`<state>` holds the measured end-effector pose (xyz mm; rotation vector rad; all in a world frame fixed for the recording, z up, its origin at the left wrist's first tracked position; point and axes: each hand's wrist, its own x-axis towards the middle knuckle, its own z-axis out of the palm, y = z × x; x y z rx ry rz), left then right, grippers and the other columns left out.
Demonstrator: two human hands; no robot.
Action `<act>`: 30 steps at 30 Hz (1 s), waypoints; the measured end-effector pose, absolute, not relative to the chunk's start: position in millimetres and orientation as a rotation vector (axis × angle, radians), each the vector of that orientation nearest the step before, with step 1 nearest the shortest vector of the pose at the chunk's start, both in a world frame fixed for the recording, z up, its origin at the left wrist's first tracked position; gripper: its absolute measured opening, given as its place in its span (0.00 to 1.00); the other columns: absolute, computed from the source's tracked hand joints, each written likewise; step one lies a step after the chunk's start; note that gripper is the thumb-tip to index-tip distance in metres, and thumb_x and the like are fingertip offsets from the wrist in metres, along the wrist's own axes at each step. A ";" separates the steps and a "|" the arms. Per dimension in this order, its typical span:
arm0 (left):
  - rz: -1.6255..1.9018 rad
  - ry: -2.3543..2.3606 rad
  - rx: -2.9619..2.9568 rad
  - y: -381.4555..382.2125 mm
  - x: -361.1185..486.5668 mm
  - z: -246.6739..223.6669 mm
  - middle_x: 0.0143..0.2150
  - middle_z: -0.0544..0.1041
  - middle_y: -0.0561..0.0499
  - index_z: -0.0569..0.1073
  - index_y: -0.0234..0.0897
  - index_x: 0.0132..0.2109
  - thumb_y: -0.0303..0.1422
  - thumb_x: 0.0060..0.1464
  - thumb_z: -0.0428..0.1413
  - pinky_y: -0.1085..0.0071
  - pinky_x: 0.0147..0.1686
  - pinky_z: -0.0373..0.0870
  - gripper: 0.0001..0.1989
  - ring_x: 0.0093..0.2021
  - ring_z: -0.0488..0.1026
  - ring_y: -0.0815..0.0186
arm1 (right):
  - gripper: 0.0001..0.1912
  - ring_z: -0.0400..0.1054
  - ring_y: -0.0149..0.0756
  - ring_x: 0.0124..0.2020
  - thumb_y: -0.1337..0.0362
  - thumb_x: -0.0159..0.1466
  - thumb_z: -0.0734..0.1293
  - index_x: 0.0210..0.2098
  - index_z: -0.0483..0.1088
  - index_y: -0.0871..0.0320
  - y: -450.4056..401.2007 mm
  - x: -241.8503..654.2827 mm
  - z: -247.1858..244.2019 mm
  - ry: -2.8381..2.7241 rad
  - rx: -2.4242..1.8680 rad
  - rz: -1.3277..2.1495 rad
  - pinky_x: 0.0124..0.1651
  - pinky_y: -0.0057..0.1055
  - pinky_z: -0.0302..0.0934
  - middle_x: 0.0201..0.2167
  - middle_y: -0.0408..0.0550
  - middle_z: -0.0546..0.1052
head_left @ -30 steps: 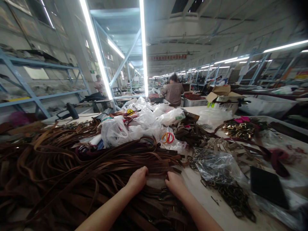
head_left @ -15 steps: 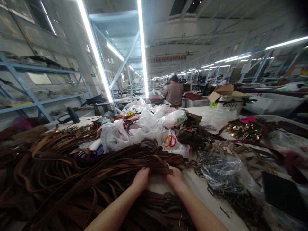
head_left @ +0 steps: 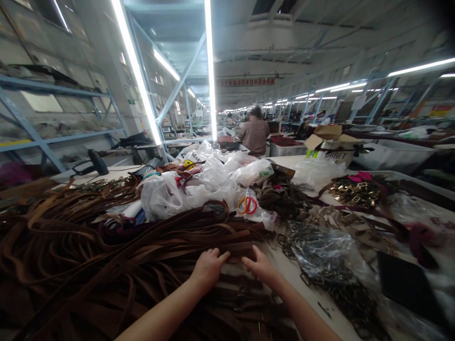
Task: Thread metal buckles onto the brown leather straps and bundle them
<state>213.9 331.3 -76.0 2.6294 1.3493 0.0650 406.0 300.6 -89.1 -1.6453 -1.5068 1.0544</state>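
Half-curled left hand (head_left: 209, 269), part-open right hand (head_left: 260, 266) handling flat brown leather straps (head_left: 239, 248), twelve o'clock; holds unclear; next move likely wants steadiness!

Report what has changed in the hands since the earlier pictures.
The right hand has opened, thumb and forefinger parted at the brown strap ends; the left hand now stretches its thumb toward it. Whether a strap was released is unclear. The scissors and plastic bags stayed put.

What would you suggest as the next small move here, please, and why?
I would probably close the right hand on the strap ends: it looks partly open beside them, while the left hand seems to touch the straps further in.
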 end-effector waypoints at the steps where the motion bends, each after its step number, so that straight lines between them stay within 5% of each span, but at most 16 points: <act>1: 0.101 1.347 2.643 323.5 215.5 -72.0 0.41 0.70 0.46 0.63 0.45 0.55 0.29 0.54 0.46 0.66 0.41 0.61 0.20 0.42 0.67 0.59 | 0.17 0.67 0.32 0.26 0.60 0.54 0.57 0.42 0.62 0.60 292.4 407.6 -88.4 -1.477 -1.631 1.089 0.26 0.26 0.59 0.29 0.46 0.74; 5: 0.182 1.278 2.549 298.4 220.2 -52.9 0.37 0.72 0.47 0.71 0.38 0.42 0.41 0.54 0.46 0.68 0.39 0.61 0.15 0.40 0.68 0.60 | 0.11 0.65 0.31 0.25 0.60 0.53 0.58 0.32 0.64 0.60 259.4 410.2 -78.9 -1.400 -1.564 1.137 0.28 0.27 0.60 0.24 0.43 0.71; 8: 0.123 1.168 2.391 285.7 221.3 -40.5 0.32 0.73 0.51 0.71 0.38 0.34 0.38 0.54 0.46 0.73 0.32 0.60 0.11 0.34 0.69 0.65 | 0.11 0.65 0.31 0.25 0.59 0.54 0.58 0.34 0.64 0.59 231.3 410.5 -71.3 -1.336 -1.510 1.181 0.28 0.26 0.60 0.25 0.42 0.71; 12: 0.140 1.062 2.299 268.4 225.0 -35.6 0.32 0.74 0.54 0.70 0.39 0.32 0.35 0.52 0.48 0.75 0.31 0.58 0.08 0.33 0.69 0.66 | 0.17 0.66 0.33 0.24 0.53 0.58 0.57 0.40 0.62 0.59 198.8 428.7 -77.7 -1.280 -1.521 1.170 0.28 0.28 0.60 0.24 0.42 0.71; 18: 0.137 1.021 2.324 252.6 236.6 -47.1 0.34 0.75 0.53 0.72 0.41 0.33 0.34 0.51 0.49 0.74 0.34 0.59 0.07 0.36 0.70 0.64 | 0.12 0.68 0.37 0.39 0.62 0.60 0.54 0.37 0.66 0.58 178.2 495.9 -87.5 -1.563 -2.166 0.398 0.42 0.30 0.58 0.37 0.50 0.73; 21: 0.161 0.975 2.327 253.9 240.8 -49.1 0.35 0.76 0.55 0.72 0.44 0.35 0.33 0.50 0.50 0.74 0.36 0.59 0.07 0.38 0.70 0.64 | 0.13 0.68 0.36 0.40 0.65 0.61 0.53 0.39 0.65 0.58 185.1 512.9 -83.2 -1.658 -2.389 0.139 0.41 0.29 0.57 0.39 0.51 0.73; 30: 0.236 1.017 2.034 252.6 239.8 -42.4 0.31 0.75 0.55 0.71 0.38 0.32 0.35 0.47 0.51 0.76 0.32 0.60 0.07 0.34 0.69 0.67 | 0.10 0.69 0.43 0.35 0.70 0.59 0.57 0.30 0.69 0.62 206.2 508.8 -80.0 -1.773 -2.511 0.186 0.34 0.31 0.54 0.32 0.58 0.75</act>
